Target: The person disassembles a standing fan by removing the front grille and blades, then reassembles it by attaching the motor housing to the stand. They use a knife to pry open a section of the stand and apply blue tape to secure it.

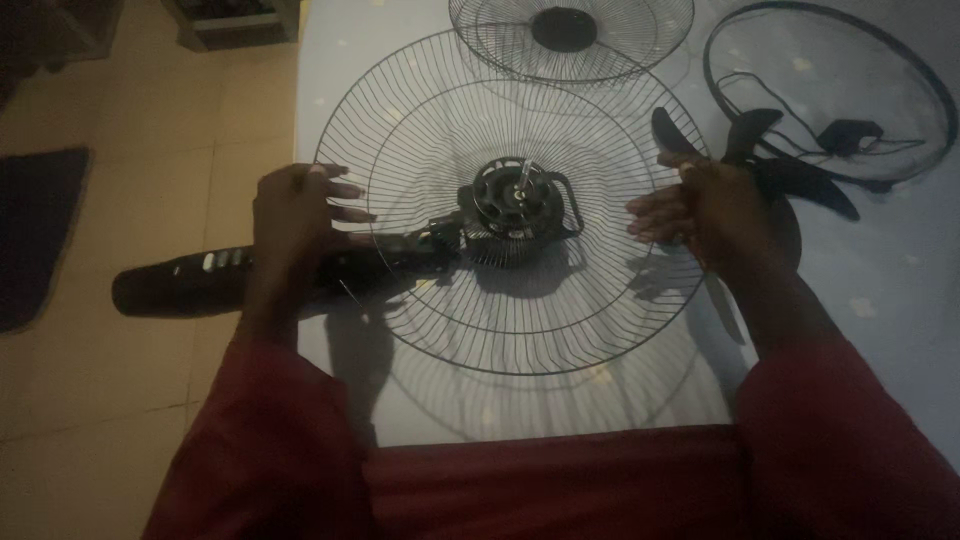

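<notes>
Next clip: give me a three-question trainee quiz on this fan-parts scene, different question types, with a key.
1. True or false: the left hand and the right hand are at opposite edges of the large round black wire fan guard.
2. Multiple choice: what sits at the centre of that guard? A. a black fan motor housing with a bare shaft; B. a red cup; C. a coiled hose.
3. Fill in: the smaller round wire grille with a solid black hub lies on the white table, on the ____ side of the large guard from the person.

Key: 1 true; 2 A; 3 far.
</notes>
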